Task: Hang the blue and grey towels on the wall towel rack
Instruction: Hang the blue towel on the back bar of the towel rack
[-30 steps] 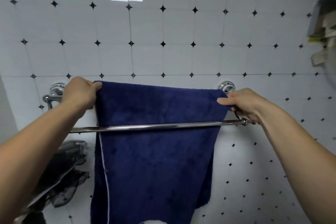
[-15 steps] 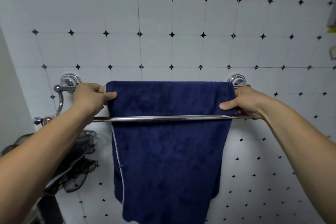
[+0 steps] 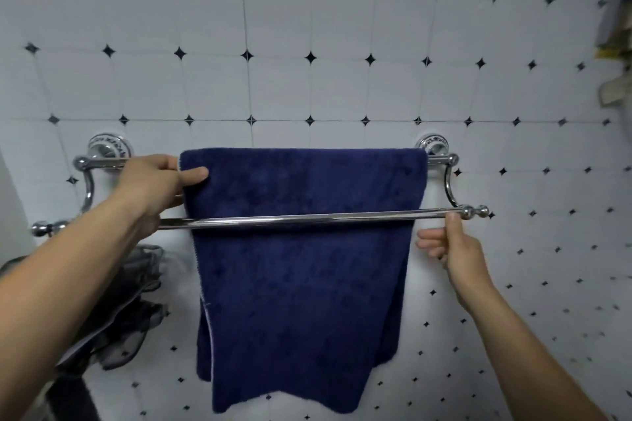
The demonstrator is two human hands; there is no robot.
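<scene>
We have the blue towel (image 3: pixel 301 249) draped over the far bar of the wall towel rack (image 3: pixel 307 219), its folded top edge running left to right along that bar and its two layers hanging straight down behind the near bar, so its long axis is vertical. Our left hand (image 3: pixel 160 188) pinches the towel's upper left corner, thumb on the near face and the other fingers behind it. Our right hand (image 3: pixel 451 249) is off the cloth, just below the right end of the near bar, its fingers loosely curled and holding nothing, with the towel's right edge just to its left. The grey towel appears to be the dark grey bundle (image 3: pixel 116 311) low on the left, below our left forearm, crumpled with no clear long axis. We judge the left hand nearer to it, so reaching it means letting go of the corner and dropping down and leftward, while the near bar stays bare for it.
</scene>
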